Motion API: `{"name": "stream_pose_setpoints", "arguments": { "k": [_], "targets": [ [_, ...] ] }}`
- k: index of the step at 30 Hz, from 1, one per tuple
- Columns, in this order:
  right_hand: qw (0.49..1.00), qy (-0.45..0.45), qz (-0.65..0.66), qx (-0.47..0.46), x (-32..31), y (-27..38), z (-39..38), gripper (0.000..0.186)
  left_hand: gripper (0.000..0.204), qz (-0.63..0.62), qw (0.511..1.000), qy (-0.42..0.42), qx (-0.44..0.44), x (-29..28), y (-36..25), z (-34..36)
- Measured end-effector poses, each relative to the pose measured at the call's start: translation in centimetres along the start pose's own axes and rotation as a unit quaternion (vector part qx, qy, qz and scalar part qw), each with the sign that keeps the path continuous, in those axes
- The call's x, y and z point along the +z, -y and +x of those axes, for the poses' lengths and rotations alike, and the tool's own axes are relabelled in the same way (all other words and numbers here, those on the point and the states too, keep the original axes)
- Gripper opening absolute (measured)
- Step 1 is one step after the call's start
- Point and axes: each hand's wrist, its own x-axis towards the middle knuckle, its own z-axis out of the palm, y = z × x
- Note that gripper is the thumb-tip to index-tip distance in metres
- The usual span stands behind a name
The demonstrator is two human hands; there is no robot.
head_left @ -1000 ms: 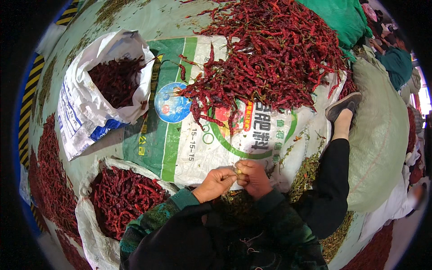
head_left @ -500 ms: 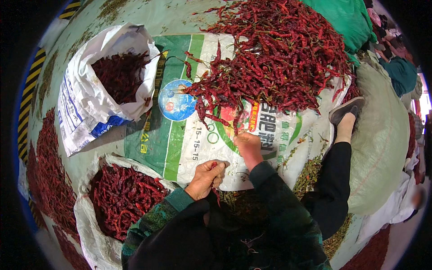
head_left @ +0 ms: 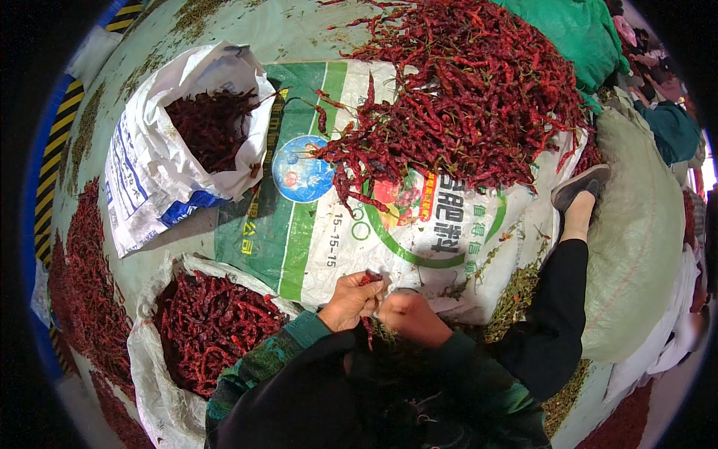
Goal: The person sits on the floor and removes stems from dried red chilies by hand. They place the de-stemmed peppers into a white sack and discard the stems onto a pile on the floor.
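Observation:
My left hand (head_left: 348, 302) is closed around a few dried red chili peppers (head_left: 369, 278). One end sticks up past the thumb and another hangs below the fingers. Right beside it, my right hand (head_left: 413, 318) is closed, its fingertips close to the lower part of those peppers; what they pinch is hidden. Both hands are over the near edge of a flattened green-and-white printed sack (head_left: 299, 247). On its far part lies a big heap of dried red chili peppers (head_left: 471, 97), stems still on many of them.
An open white bag (head_left: 142, 179) of darker peppers stands at the left. Nearer is an open woven sack (head_left: 153, 374) holding red peppers. A full pale sack (head_left: 636, 247) lies beyond my leg (head_left: 550, 314) at the right. Stem scraps (head_left: 516, 295) litter the right side.
My right hand has come back from the near edge of the heap to my left hand. The left hand has shifted slightly and still grips its peppers.

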Motion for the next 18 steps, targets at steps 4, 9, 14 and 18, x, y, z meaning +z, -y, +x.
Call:
{"name": "stream_pose_setpoints", "arguments": {
  "k": [4, 9, 14, 18],
  "targets": [
    [0.988, 0.155, 0.019, 0.017, 0.7, 1.8, -1.8, 0.016, 0.014, -0.017, 1.0, 0.004, 0.004, -0.6, -0.8, 0.0],
    [0.998, -0.047, -0.042, 0.012, -3.4, 3.3, 1.0, 0.016, 0.01, -0.049, 0.998, 0.035, 0.014, 0.0, -2.2, -0.8],
    [0.988, -0.067, -0.12, -0.073, -2.9, 1.9, 2.9, 0.013, 0.017, -0.091, 0.985, 0.145, 0.036, -0.7, -1.7, -1.3],
    [0.964, -0.101, -0.234, -0.075, -2.1, 0.9, 3.5, 0.011, 0.011, 0.019, 0.987, 0.141, 0.076, -1.0, -0.7, -0.2]
  ]
}}
